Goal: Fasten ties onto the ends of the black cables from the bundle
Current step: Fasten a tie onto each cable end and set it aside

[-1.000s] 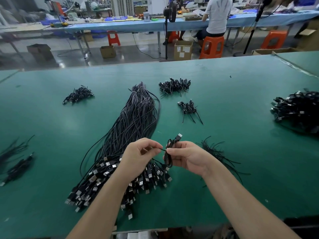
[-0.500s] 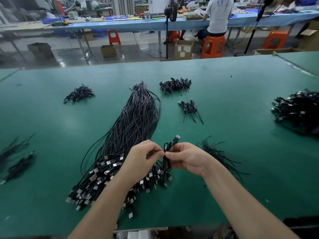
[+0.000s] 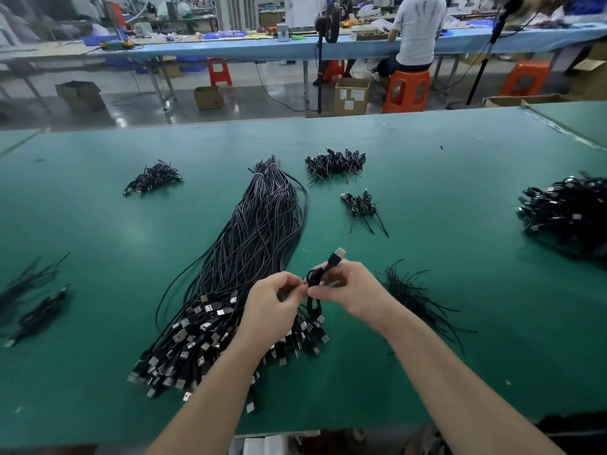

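Both hands are meeting just above the near end of the big bundle (image 3: 249, 257) on the green table (image 3: 460, 192), and they are working one coiled black cable (image 3: 315, 279) between them. The right hand (image 3: 353, 290) is gripping the small coil, its fingers curling round it, with the cable's plug (image 3: 336, 256) poking up and away past the fingertips and a loop of the cable hanging below the hands. The left hand (image 3: 274, 305) is pinching at the side of the coil, thumb and forefinger pressing together right against it; whether a tie is sitting between those fingertips is too small to tell. The bundle itself is lying stretched from the far middle of the table toward the person, its connector ends (image 3: 197, 339) fanning out under the left forearm. A loose heap of black ties (image 3: 414, 297) is lying just right of the right wrist. Finished small coils are sitting in clusters: one pile (image 3: 335, 164) beyond the bundle's far end, a smaller group (image 3: 361, 206) nearer, another (image 3: 151, 178) to the far left, and a large heap (image 3: 568, 215) at the right edge. Across the aisle a person (image 3: 417, 31) is sitting on an orange stool (image 3: 407, 90) at a blue bench (image 3: 295, 49).
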Motion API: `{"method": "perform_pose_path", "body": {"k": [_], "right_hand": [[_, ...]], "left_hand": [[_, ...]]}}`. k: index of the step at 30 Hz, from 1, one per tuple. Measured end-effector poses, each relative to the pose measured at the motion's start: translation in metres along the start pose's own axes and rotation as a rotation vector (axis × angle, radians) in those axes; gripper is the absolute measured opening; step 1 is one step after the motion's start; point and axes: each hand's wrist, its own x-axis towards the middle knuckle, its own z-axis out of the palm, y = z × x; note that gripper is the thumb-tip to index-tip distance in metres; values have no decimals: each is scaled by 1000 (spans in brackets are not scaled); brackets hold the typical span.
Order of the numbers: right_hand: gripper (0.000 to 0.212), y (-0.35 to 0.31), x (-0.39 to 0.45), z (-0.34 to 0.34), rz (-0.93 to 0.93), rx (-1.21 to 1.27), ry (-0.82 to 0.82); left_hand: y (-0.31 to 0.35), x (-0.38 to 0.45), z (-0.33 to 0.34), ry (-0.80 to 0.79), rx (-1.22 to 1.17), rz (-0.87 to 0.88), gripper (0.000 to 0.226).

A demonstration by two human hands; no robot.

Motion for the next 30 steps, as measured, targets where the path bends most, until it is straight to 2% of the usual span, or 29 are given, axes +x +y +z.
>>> {"method": "perform_pose_path", "body": {"k": [1, 3, 6, 8, 11, 12, 14, 15, 17, 20, 22, 27, 30], "right_hand": [[18, -1, 1, 1, -60, -105, 26], [22, -4, 0, 3, -123, -124, 11], [40, -6, -3, 1, -84, 54, -121], [45, -7, -4, -4, 18, 303, -193], [32, -6, 2, -10, 214, 619, -150], [28, -6, 4, -9, 290, 632, -140], [43, -5, 4, -7, 418, 528, -184], [50, -4, 5, -6, 442, 470, -223], [46, -4, 5, -5, 423, 452, -284], [27, -5, 6, -3, 363, 553, -228], [20, -3, 8, -4, 327, 485, -159], [17, 0, 10, -3, 118, 243, -83], [17, 0, 12, 1, 65, 130, -16]], "left_hand": [[-1, 0, 2, 17, -37, -58, 15], [-2, 2, 5, 68, -84, -131, 16], [-1, 4, 5, 138, -104, -119, 15], [3, 3, 4, 207, -2, 1, 14], [6, 0, 4, 306, 200, 294, 12], [6, -1, 5, 327, 246, 381, 11], [6, 1, 5, 359, 303, 518, 9], [5, 2, 5, 369, 319, 561, 9], [3, 4, 5, 366, 335, 583, 8], [2, 6, 6, 334, 304, 502, 5], [2, 6, 7, 289, 254, 404, 4], [-1, 8, 15, 169, -73, -33, 13], [0, 12, 19, 123, -296, -306, 18]]}}
